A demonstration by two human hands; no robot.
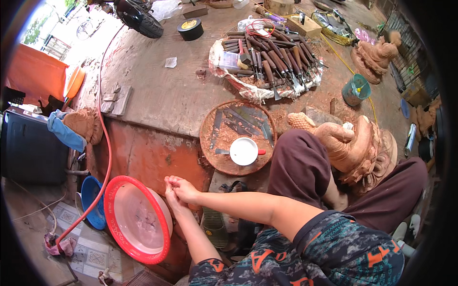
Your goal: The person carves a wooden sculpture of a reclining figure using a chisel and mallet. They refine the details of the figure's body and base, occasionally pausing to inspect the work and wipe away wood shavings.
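My right hand (185, 188) reaches across to the left, its fingers curled against my left hand (174, 199). Both hands are closed together; whatever may lie between the palms is hidden. They are just right of the upper rim of a red-rimmed plastic basin (167, 233), which stands tilted and holds cloudy, pinkish water. A flat round tray (206, 143) lies beyond my hands to the right, with several flat metal blades (238, 125), wood chips and a small white bowl (243, 151) on it. The bowl rests over a red-handled tool (261, 152).
A carved wooden figure (346, 148) leans by my legs. Many wooden-handled chisels (272, 55) fill a sack-lined basket farther off. A red hose (108, 143) runs past a blue basin (91, 202). A green bucket (355, 93) and a second carving (374, 57) stand at right.
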